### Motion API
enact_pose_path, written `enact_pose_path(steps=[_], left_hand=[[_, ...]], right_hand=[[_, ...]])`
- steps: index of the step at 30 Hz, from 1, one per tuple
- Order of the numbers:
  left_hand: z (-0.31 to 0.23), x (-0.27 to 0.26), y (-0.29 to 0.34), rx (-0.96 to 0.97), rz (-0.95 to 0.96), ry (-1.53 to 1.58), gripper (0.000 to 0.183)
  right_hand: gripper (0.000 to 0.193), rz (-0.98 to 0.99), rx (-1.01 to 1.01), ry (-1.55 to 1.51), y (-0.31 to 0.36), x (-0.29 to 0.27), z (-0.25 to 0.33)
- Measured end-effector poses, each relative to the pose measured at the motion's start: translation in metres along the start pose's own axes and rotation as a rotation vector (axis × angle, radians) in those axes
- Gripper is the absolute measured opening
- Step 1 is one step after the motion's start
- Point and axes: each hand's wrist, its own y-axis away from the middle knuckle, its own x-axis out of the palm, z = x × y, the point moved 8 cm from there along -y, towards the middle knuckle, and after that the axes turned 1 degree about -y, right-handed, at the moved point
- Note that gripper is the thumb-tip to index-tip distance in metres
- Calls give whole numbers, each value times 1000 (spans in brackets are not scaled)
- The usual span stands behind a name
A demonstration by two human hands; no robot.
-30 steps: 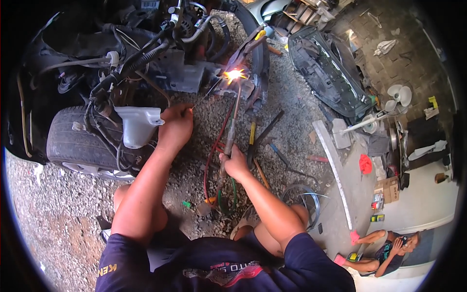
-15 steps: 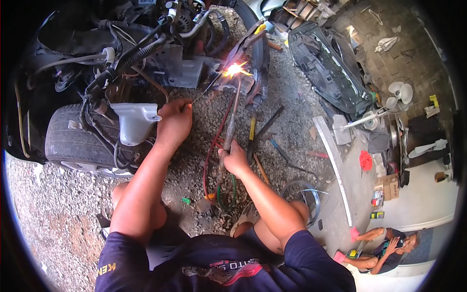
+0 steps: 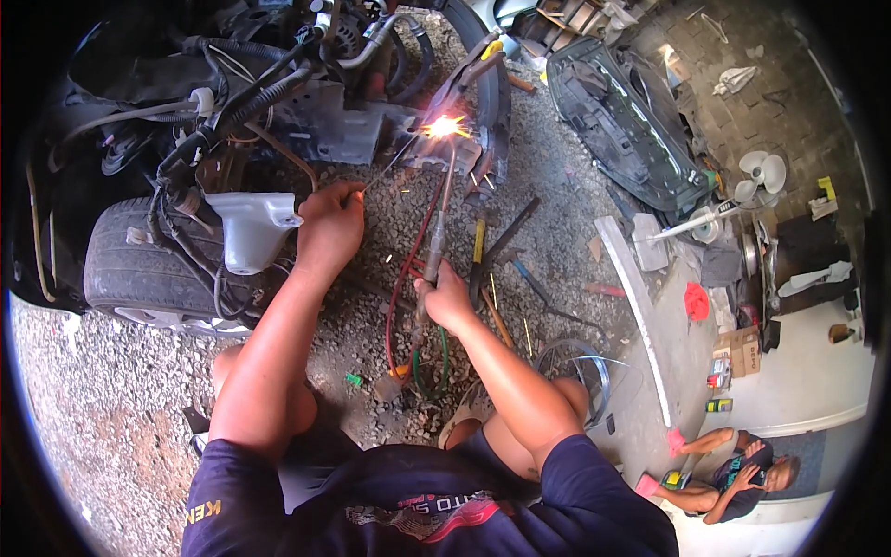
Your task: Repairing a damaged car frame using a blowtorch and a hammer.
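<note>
Between the thumb and fingers of my left hand (image 3: 331,226) is a thin welding rod (image 3: 390,164), its far end at the bright glow. My right hand (image 3: 444,299) is wrapped round the handle of a gas torch (image 3: 437,243), whose slim nozzle reaches up to the same glowing spot. Flame and sparks (image 3: 444,128) hide the spot on the metal panel (image 3: 471,156) of the car's front frame. Locking pliers with yellow on them (image 3: 490,50) sit just beyond the flame. Red hose (image 3: 400,311) and green hose (image 3: 445,362) hang below the torch.
Left of my arms are a tyre (image 3: 158,260), a grey metal bracket (image 3: 249,230) and hanging wiring. A hammer (image 3: 479,243) and bars lie on the gravel. To the right are a black car panel (image 3: 622,130), a fan (image 3: 761,176) and a seated person (image 3: 738,478).
Several sparks now fly down over the gravel and past my right forearm. The rod and the torch stay at nearly the same spot, and both hands keep their hold.
</note>
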Motion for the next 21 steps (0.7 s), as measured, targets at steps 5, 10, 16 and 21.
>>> enact_pose_path(steps=[5,10,16,21], left_hand=[[1,-1,-1,-17,-27,-31,27],[1,0,-1,35,-25,4,27],[1,1,-2,69,-46,21,27],[3,4,-3,11,-17,32,27]], right_hand=[[49,27,23,12,1,0,1],[51,6,-6,23,0,0,2],[51,-5,6,53,-1,0,1],[51,9,24,37,1,-3,3]])
